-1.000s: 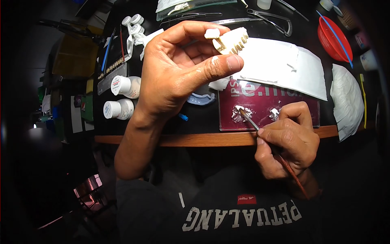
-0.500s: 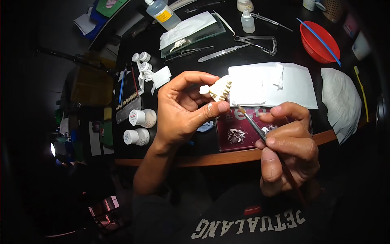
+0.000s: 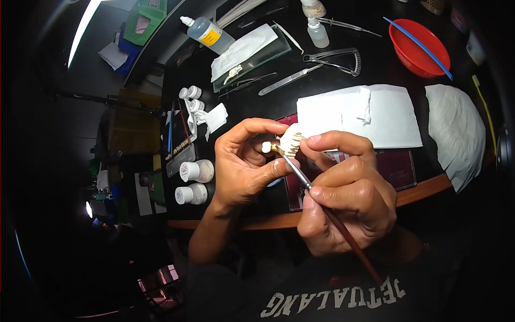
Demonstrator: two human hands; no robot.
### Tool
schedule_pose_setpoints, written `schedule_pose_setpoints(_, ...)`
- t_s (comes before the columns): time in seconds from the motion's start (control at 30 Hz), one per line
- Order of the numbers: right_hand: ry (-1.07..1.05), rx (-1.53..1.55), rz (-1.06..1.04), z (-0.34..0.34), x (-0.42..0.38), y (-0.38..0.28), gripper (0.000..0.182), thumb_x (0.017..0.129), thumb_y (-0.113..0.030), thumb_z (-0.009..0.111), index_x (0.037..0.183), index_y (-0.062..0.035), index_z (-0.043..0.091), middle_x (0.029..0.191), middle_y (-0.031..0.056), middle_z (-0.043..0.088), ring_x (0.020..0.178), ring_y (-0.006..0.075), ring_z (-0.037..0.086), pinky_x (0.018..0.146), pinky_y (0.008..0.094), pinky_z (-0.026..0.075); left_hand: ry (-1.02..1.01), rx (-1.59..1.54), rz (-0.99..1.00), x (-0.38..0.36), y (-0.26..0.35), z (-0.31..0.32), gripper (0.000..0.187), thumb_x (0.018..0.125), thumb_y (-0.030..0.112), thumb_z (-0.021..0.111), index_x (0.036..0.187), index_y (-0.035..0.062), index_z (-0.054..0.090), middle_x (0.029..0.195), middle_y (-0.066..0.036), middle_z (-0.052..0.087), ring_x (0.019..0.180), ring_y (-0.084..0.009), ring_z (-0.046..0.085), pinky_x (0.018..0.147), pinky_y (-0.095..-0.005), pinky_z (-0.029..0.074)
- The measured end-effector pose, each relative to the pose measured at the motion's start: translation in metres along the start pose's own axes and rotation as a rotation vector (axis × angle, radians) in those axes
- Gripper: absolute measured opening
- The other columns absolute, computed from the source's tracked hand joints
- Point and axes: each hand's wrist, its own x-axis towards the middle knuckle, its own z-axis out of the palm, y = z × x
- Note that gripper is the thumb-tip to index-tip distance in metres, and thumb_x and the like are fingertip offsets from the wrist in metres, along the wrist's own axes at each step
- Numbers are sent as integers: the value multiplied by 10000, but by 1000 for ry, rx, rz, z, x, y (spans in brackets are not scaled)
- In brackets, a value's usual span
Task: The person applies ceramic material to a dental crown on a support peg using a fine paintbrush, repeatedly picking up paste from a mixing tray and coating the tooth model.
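My left hand (image 3: 244, 163) holds a small cream dental model (image 3: 291, 140) with a row of teeth between thumb and fingers, raised above the table's front edge. A single white tooth piece (image 3: 266, 146) sticks out at its left side. My right hand (image 3: 346, 196) grips a thin brush (image 3: 322, 203) with a dark red handle like a pen. The brush tip touches the model close to the white tooth. Both hands are pressed close together.
A dark red mixing slab (image 3: 399, 166) lies under the hands, with white paper tissues (image 3: 359, 115) behind it. Two white jars (image 3: 196, 182) stand at left. A red bowl (image 3: 418, 40), metal calipers (image 3: 335, 58), a scalpel (image 3: 287, 80) and bottles (image 3: 206, 32) sit farther back.
My right hand lifted the brush from the white paste on the red slab up to the model. My left hand brought the model lower and nearer, and both hands met.
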Motion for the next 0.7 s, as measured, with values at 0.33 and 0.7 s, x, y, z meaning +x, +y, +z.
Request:
schedule_pose_setpoints(0.33, -39, 15, 20, 0, 0, -1, 209, 751, 87, 599, 910, -30, 530, 822, 95, 594, 1095, 359, 607, 954, 427, 579, 6, 62, 23, 1, 0, -1, 479, 717, -123, 812, 1141, -82, 593, 1091, -149, 643, 1003, -199, 676, 889, -315, 587)
schedule_pose_setpoints(0.7, -38, 14, 26, 0, 0, -2, 209, 759, 82, 605, 919, -31, 531, 828, 97, 598, 1097, 357, 610, 956, 424, 576, -3, 72, 23, 0, 0, -2, 481, 712, -129, 812, 1138, -79, 594, 1088, -151, 645, 1003, -208, 681, 889, -321, 589)
